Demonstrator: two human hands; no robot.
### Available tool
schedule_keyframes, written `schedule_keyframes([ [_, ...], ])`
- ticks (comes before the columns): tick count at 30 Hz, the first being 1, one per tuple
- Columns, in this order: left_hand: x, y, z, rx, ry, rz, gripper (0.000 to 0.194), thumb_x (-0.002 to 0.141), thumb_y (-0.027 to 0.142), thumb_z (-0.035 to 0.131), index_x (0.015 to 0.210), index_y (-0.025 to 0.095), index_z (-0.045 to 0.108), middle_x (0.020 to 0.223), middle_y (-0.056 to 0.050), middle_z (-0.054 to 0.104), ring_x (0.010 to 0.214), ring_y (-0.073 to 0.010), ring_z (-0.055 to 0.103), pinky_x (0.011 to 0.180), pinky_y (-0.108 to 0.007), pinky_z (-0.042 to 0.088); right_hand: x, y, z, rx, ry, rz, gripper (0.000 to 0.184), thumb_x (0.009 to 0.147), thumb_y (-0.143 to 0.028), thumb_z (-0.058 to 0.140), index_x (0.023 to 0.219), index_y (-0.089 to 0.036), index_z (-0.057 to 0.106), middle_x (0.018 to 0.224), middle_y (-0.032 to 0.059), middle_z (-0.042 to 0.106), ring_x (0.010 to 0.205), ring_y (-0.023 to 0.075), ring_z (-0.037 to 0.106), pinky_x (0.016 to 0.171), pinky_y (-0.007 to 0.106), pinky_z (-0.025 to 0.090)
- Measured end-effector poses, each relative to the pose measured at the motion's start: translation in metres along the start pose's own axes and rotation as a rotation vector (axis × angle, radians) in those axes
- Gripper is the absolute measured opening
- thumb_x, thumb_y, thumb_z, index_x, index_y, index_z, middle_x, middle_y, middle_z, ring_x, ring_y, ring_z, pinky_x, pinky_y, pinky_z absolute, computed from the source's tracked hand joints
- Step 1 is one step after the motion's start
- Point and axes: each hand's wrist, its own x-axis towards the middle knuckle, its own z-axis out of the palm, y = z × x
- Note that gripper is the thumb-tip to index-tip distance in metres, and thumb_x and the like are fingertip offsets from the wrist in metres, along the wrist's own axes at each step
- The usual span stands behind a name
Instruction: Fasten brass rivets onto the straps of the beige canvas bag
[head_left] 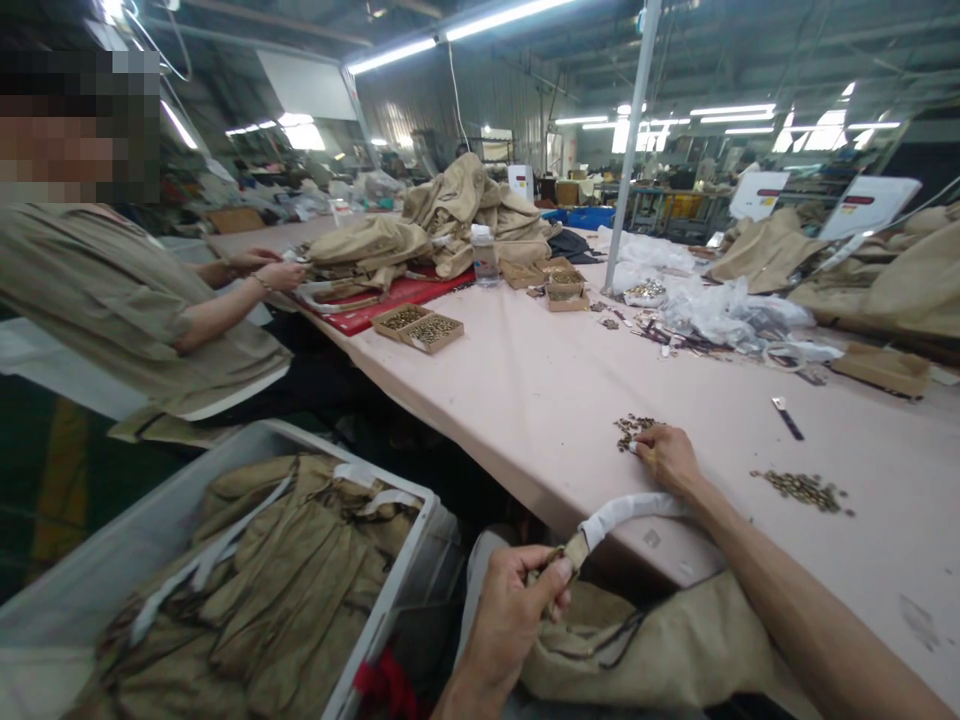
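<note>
Your left hand [517, 610] holds the garment [660, 645]; your right hand [667, 460] is at the studs [630, 430].
The left closes firmly on the band [630, 512], perhaps to steady it near the table [540, 390] edge. The right is half bent; whether it has a stud, I cannot tell. The studs lie loose, probably for easy reach.

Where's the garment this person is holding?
In the head view, the khaki garment is at the bottom, right of centre, against the near edge of the pale pink table, held by the left hand.
</note>
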Motion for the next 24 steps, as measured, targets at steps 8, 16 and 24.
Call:
schedule_keyframes([
  [8, 0.001, -0.002, 0.0, -0.009, 0.017, 0.01, 0.043, 0.089, 0.051, 0.071, 0.073, 0.011, 0.073, 0.061, -0.003, 0.063, 0.051, -0.0109, 0.05, 0.052, -0.023, 0.034, 0.006, 0.004, 0.007, -0.031, -0.013, 0.033, 0.013, 0.088, -0.024, 0.067, 0.084, -0.021, 0.078, 0.079, 0.0034, 0.076, 0.074, 0.0187, 0.067, 0.072, 0.029, 0.048],
  [16, 0.0, -0.007, -0.002, -0.033, 0.041, -0.02, 0.042, 0.087, 0.05, 0.074, 0.073, 0.011, 0.073, 0.061, -0.004, 0.063, 0.052, -0.0111, 0.051, 0.052, -0.023, 0.035, -0.004, 0.021, 0.011, -0.027, -0.019, 0.063, 0.019, 0.082, -0.026, 0.066, 0.091, -0.024, 0.083, 0.087, 0.0054, 0.08, 0.08, 0.0227, 0.071, 0.069, 0.029, 0.046],
  [24, 0.006, -0.003, -0.001, -0.056, 0.055, -0.035, 0.039, 0.085, 0.048, 0.077, 0.073, 0.011, 0.074, 0.061, -0.004, 0.064, 0.051, -0.0104, 0.051, 0.051, -0.022, 0.035, 0.009, 0.012, 0.017, 0.037, -0.02, -0.05, 0.027, 0.087, -0.025, 0.066, 0.107, -0.028, 0.083, 0.109, 0.0033, 0.079, 0.094, 0.022, 0.07, 0.083, 0.031, 0.051],
])
